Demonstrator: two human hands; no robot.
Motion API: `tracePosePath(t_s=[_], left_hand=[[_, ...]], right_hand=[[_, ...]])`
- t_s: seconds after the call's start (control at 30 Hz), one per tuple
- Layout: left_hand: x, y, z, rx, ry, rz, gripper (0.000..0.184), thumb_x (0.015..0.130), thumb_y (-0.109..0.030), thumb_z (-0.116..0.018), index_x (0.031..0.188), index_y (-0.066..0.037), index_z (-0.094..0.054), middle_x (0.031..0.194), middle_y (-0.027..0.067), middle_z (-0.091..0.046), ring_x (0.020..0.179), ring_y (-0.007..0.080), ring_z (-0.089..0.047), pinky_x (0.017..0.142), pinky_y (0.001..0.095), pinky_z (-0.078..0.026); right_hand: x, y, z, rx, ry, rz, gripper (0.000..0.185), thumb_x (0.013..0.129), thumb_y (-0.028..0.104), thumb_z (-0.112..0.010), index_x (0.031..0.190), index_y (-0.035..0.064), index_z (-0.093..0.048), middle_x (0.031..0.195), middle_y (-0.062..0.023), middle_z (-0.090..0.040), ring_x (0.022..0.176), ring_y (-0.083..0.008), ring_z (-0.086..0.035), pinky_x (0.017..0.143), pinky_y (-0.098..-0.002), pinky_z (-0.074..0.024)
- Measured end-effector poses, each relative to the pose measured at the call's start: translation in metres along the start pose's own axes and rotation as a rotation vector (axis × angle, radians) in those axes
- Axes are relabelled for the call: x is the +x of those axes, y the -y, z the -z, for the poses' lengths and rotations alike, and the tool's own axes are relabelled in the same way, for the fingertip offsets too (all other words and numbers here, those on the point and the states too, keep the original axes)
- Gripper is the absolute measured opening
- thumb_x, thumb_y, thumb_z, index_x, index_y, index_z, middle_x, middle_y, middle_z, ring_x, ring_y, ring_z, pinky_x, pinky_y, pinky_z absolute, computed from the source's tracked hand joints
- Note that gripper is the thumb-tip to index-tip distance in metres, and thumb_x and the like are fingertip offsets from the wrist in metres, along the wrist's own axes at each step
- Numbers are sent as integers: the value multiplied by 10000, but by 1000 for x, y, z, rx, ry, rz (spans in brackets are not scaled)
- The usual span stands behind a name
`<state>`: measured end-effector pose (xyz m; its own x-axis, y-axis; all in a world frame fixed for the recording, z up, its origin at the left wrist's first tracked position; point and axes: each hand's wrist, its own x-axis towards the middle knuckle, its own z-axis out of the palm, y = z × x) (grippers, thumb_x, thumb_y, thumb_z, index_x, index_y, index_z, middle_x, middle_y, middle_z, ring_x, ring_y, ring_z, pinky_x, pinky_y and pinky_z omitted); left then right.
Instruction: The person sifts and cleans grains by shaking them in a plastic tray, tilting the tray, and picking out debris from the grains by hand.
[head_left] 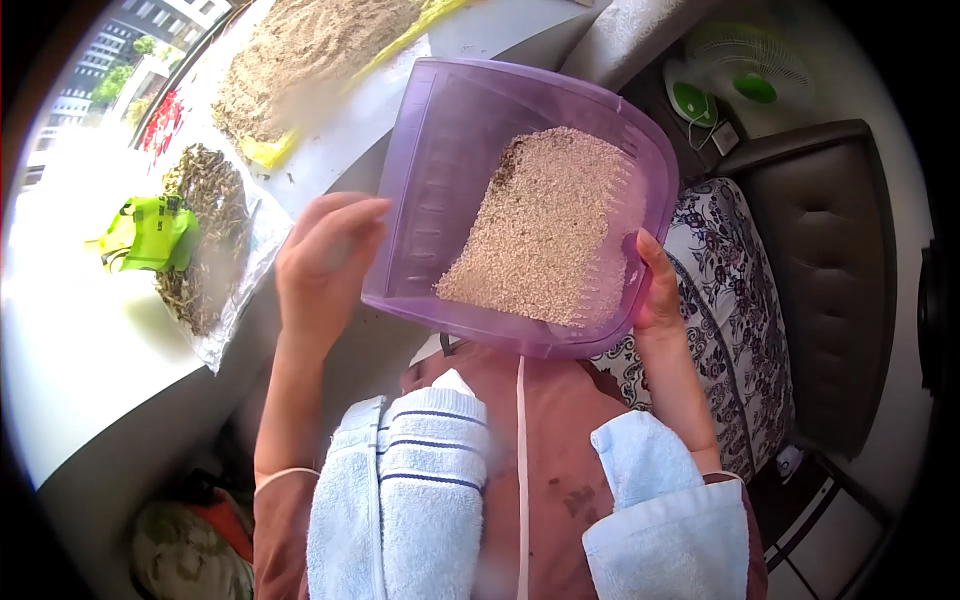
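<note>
A translucent purple plastic scoop-shaped tray (430, 200) is held tilted in front of my chest. Small pale beige grains (550, 230) lie spread over its floor, with a patch of darker bits (507, 165) at their upper left edge. My right hand (657, 290) grips the tray's right rim, thumb on top and the other fingers hidden beneath. Just off the tray's left side is my left hand (330, 255), slightly blurred, its fingers bent and drawn together. Whatever may be between those fingertips is too small to make out.
A white table (110, 390) by the window carries a heap of pale grain (310, 60), dried plant pieces (205, 240) on clear plastic and a bright green packet (150, 235). At right are a patterned cushion (725, 300), a dark padded backrest (815, 270) and a green fan (750, 85).
</note>
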<state>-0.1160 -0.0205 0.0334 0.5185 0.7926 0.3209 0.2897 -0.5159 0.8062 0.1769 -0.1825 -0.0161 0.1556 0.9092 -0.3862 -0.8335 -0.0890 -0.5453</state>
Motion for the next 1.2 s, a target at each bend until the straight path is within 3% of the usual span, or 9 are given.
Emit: tracePosePath(t_s=[0.03, 0.1, 0.3, 0.7, 1.0, 1.2], left_hand=[[17, -7, -9, 89, 160, -114, 183, 850, -6, -617, 1018, -53, -671, 992, 63, -623, 846, 169, -625, 728, 275, -506], [43, 2, -29, 230, 225, -329, 180, 826, -39, -643, 1001, -71, -676, 929, 70, -628, 794, 209, -628, 693, 289, -511], [73, 24, -55, 295, 227, -448, 149, 838, -65, -631, 982, -58, -667, 951, 74, -615, 850, 255, -603, 731, 341, -491], [52, 37, -23, 288, 329, -417, 166, 822, -47, -636, 987, -46, -657, 950, 82, -605, 852, 266, -599, 729, 347, -495], [40, 33, -10, 268, 412, -405, 242, 787, -97, -671, 1025, -58, -647, 1058, 83, -606, 999, 270, -572, 851, 365, -474], [41, 34, -4, 206, 491, -444, 204, 771, -97, -678, 966, -50, -641, 1001, 73, -611, 934, 270, -591, 808, 361, -493]], right_hand=[[-2, -1, -4, 5, 2, -17, 593, 865, 282, -633, 1317, -37, -417, 1244, -160, -555, 1130, -262, -563, 985, -402, -455], [-7, -4, -12, 17, 0, -48, 588, 864, 270, -632, 1317, -37, -417, 1252, -163, -549, 1136, -261, -559, 987, -398, -454], [-11, -13, -33, -118, 21, 4, 589, 877, 266, -600, 1337, -40, -396, 1289, -190, -520, 1172, -289, -534, 1013, -421, -433], [-9, -35, -45, -60, 46, -20, 587, 879, 253, -594, 1342, -42, -388, 1289, -187, -522, 1165, -290, -542, 1005, -415, -443], [-9, -43, -51, -56, 34, -32, 586, 880, 245, -592, 1340, -50, -382, 1278, -196, -526, 1155, -287, -550, 995, -420, -456], [-13, -51, -52, -41, 3, -25, 581, 874, 234, -604, 1332, -54, -392, 1264, -197, -537, 1141, -286, -561, 985, -415, -467]])
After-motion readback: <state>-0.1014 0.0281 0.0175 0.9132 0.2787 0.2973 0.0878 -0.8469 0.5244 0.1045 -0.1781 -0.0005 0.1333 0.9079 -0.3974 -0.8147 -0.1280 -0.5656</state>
